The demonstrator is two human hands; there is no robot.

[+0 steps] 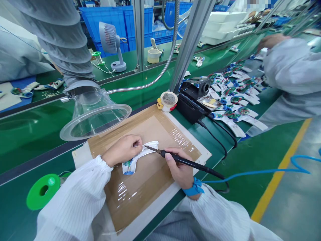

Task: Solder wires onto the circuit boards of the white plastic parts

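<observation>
Clock positions are taken from the middle of the mat, with 12 pointing straight ahead of the wearer.

1. Far left at 9 o'clock: a green spool [43,191] sits on the green bench, just past the left sleeve.
2. At 10 o'clock, a clear fume hood [95,120] on grey ducting [65,43] hangs just over the mat's corner. Behind it at 11, there's a small white desk fan [110,43].
3. Left hand [122,150]: clenched in a pinch, grasping a white strip [147,149]. The strip lies flat near the middle of a taped cardboard mat [155,187], with a blue-capped end [128,169] at about 7 o'clock from the fingers.
4. Right hand [179,167]: grasping a black soldering iron [190,163] like a pen, its metal tip right at the strip beside the left fingertips. A blue wrist strap [193,188] is on that wrist.
5. At 12 o'clock, there's a round tin of tip cleaner [168,101], and at 1, a black soldering station [193,97].
6. Far right at 2 o'clock: rows of little green boards on white strips [233,100], then a co-worker's sleeve [288,67] and hand [272,42].
</observation>
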